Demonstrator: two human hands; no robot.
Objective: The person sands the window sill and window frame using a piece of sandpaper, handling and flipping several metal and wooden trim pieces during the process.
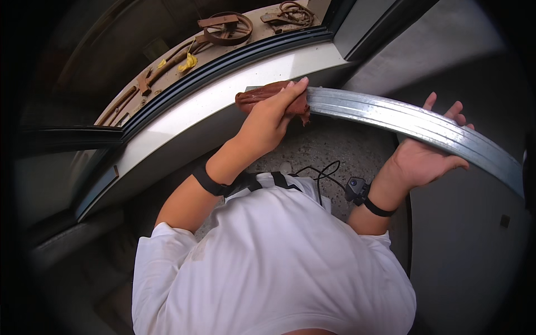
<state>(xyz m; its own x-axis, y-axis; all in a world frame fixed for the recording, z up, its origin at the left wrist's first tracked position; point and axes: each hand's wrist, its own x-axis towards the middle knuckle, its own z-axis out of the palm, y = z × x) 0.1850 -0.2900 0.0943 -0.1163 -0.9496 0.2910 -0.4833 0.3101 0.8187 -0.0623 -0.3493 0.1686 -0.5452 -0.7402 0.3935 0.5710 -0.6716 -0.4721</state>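
Note:
A long silvery metal channel strip (385, 110), ridged along its length, runs from the windowsill to the right edge of the view, where its end is out of sight. Around its left end is a crumpled reddish-brown cloth (262, 96). My left hand (274, 114) is closed over that cloth, with the thumb along its top. Under the strip further right lies my right hand (419, 160), palm up, fingers stretched out beyond the far edge and thumb apart on the near side. The strip rests across it without the fingers curling round.
A white sill (184, 109) and dark window frame (223, 64) curve across the far left. Beyond the frame lie a rusty metal ring (237, 39), a hammer (144, 84) and yellow scraps (188, 62). A small dark device (355, 188) with a black cable sits at my right wrist.

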